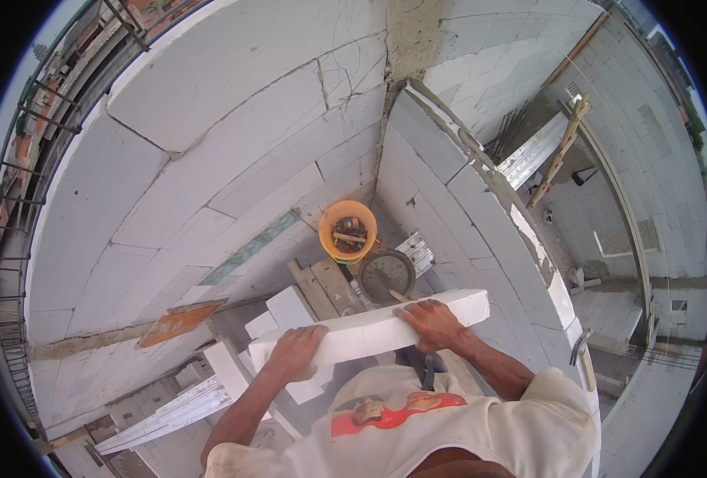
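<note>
A long white lightweight concrete block [361,333] lies level in front of my body, carried between both hands. My left hand [296,353] is closed over its left part. Toward its right end, my right hand [431,325] grips the top edge with fingers curled over the far side. Just beyond the block sits a round dark mortar pan [386,276], with a handle of some tool leaning at its near rim. Behind the pan stands an orange bucket [349,210] holding several tools, too jumbled to name. Wooden planks [325,288] lie beside the pan.
White block walls [290,143] meet in a corner ahead. At right, a half-height wall [481,199] has rough mortar along its top, with a hammer-like tool [582,347] on it. More white blocks [290,307] are stacked at left. A rebar cage [11,207] runs outside the left wall.
</note>
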Available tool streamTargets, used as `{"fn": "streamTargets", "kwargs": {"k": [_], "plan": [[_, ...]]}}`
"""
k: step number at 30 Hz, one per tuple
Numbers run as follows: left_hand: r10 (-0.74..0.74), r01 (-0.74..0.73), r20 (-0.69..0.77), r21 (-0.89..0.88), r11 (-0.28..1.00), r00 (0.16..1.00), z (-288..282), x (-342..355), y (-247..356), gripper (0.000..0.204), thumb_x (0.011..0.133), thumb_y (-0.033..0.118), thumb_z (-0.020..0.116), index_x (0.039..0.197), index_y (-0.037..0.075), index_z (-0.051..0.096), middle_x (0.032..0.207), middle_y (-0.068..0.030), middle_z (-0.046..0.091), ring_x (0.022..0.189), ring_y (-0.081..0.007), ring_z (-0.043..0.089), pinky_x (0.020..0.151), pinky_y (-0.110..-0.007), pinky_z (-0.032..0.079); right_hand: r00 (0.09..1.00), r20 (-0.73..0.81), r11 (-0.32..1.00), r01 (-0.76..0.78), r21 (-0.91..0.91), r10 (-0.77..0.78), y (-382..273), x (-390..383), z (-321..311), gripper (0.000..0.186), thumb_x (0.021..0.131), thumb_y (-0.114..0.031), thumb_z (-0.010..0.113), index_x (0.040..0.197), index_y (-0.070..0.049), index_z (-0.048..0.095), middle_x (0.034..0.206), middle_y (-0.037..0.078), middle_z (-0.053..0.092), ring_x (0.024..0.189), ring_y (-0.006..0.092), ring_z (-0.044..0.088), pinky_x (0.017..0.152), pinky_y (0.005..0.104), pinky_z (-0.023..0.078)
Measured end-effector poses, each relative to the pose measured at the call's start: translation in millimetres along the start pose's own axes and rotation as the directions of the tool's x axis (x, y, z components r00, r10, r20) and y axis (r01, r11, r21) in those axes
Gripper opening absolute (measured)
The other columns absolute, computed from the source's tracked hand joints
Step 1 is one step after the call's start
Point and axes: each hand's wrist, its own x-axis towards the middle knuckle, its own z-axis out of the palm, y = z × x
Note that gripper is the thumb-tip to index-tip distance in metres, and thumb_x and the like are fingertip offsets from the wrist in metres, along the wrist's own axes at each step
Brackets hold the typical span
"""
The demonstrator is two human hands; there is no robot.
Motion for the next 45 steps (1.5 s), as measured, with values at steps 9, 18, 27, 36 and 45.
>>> {"fn": "streamTargets", "kwargs": {"k": [9, 18, 27, 36, 45], "plan": [[0.472, -0.48, 0.106, 0.302, 0.823, 0.875, -189, 117, 110, 0.076, 0.063, 0.0, 0.077, 0.134, 0.003, 0.05, 0.125, -0.0168, 0.06, 0.118, -0.036, 0.059, 0.099, -0.043, 0.05, 0.874, -0.327, 0.896, -0.422, -0.139, 0.36, -43, -131, -127, 0.098, 0.059, -0.028, 0.087, 0.15, -0.023, 0.051, 0.106, 0.01, 0.065, 0.086, 0.0302, 0.07, 0.074, 0.044, 0.058], [0.566, -0.606, 0.264, 0.538, 0.586, 0.781, -297, 249, 241, 0.079, 0.062, -0.005, 0.076, 0.137, -0.002, 0.051, 0.129, -0.0169, 0.062, 0.12, -0.0347, 0.06, 0.102, -0.045, 0.051, 0.66, -0.587, 0.836, -0.546, 0.053, 0.468, 5, -192, -170, 0.089, 0.055, -0.03, 0.09, 0.139, -0.017, 0.063, 0.104, 0.013, 0.065, 0.085, 0.0294, 0.069, 0.073, 0.0424, 0.056], [0.596, -0.461, 0.042, 0.677, 0.574, 0.802, -354, 373, 246, 0.085, 0.066, -0.015, 0.07, 0.145, 0.01, 0.05, 0.143, -0.0065, 0.056, 0.126, -0.0325, 0.058, 0.102, -0.044, 0.053, 0.61, -0.605, 0.788, -0.614, 0.047, 0.511, 104, -142, -247, 0.088, 0.061, -0.034, 0.087, 0.142, -0.013, 0.061, 0.099, 0.015, 0.067, 0.085, 0.0323, 0.069, 0.079, 0.0433, 0.055], [0.46, -0.325, -0.06, 0.628, 0.707, 0.886, -382, 441, 196, 0.085, 0.065, -0.02, 0.068, 0.142, 0.012, 0.049, 0.138, -0.0059, 0.056, 0.128, -0.0311, 0.056, 0.101, -0.042, 0.053, 0.665, -0.5, 0.786, -0.616, 0.051, 0.555, 162, -73, -299, 0.086, 0.061, -0.037, 0.088, 0.14, -0.013, 0.064, 0.107, 0.019, 0.072, 0.091, 0.0303, 0.072, 0.088, 0.0409, 0.056], [0.436, -0.312, -0.075, 0.592, 0.743, 0.897, -395, 468, 158, 0.086, 0.066, -0.023, 0.064, 0.143, 0.012, 0.048, 0.138, -0.0078, 0.055, 0.127, -0.0329, 0.056, 0.103, -0.042, 0.052, 0.706, -0.487, 0.823, -0.565, 0.051, 0.515, 197, -27, -300, 0.088, 0.063, -0.039, 0.085, 0.146, -0.026, 0.057, 0.101, 0.02, 0.069, 0.092, 0.0377, 0.072, 0.082, 0.0468, 0.057]]}}
